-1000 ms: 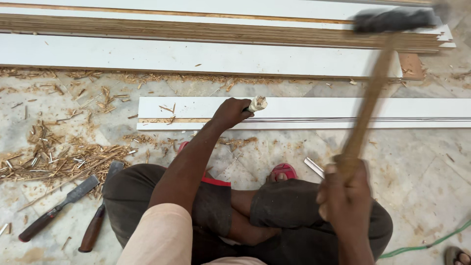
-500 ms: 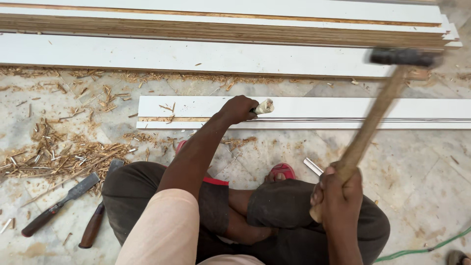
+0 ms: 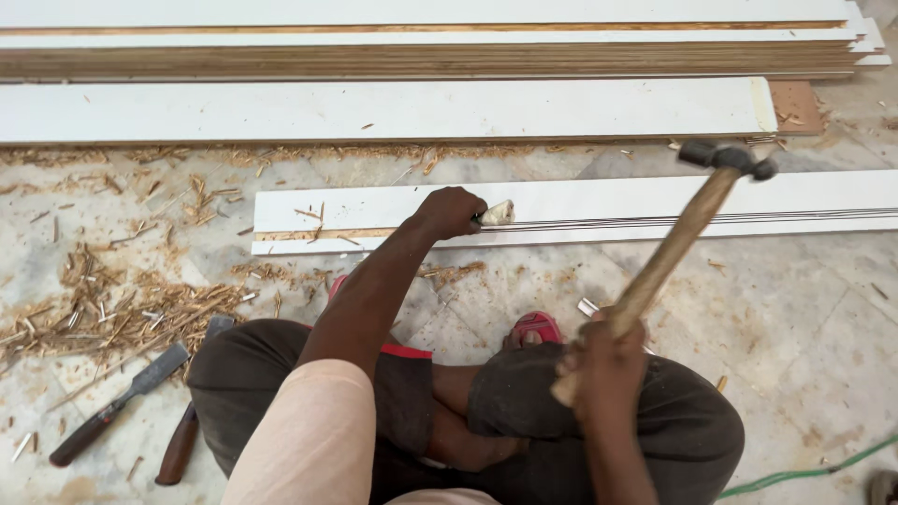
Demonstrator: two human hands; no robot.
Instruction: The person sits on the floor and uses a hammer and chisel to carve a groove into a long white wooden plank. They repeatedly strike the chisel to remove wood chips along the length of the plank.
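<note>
I squat on a stone floor in front of a long white board (image 3: 655, 201) with a groove along it. My left hand (image 3: 447, 211) grips a chisel with a pale wooden handle (image 3: 497, 213), held flat along the groove. My right hand (image 3: 603, 360) holds a hammer by its wooden shaft (image 3: 669, 252), low near my knee. The dark hammer head (image 3: 728, 157) hangs above the floor, right of the chisel's handle end and apart from it.
More white boards (image 3: 374, 108) and a stack of wood-edged planks (image 3: 421, 51) lie beyond. Wood shavings (image 3: 122, 304) litter the floor at left. Two more chisels (image 3: 117, 402) (image 3: 187, 425) lie by my left knee. A green cable (image 3: 804, 468) runs at lower right.
The hammer head has come down from high at the upper right and now sits lower, nearer the chisel's handle. My left hand has stayed on the chisel.
</note>
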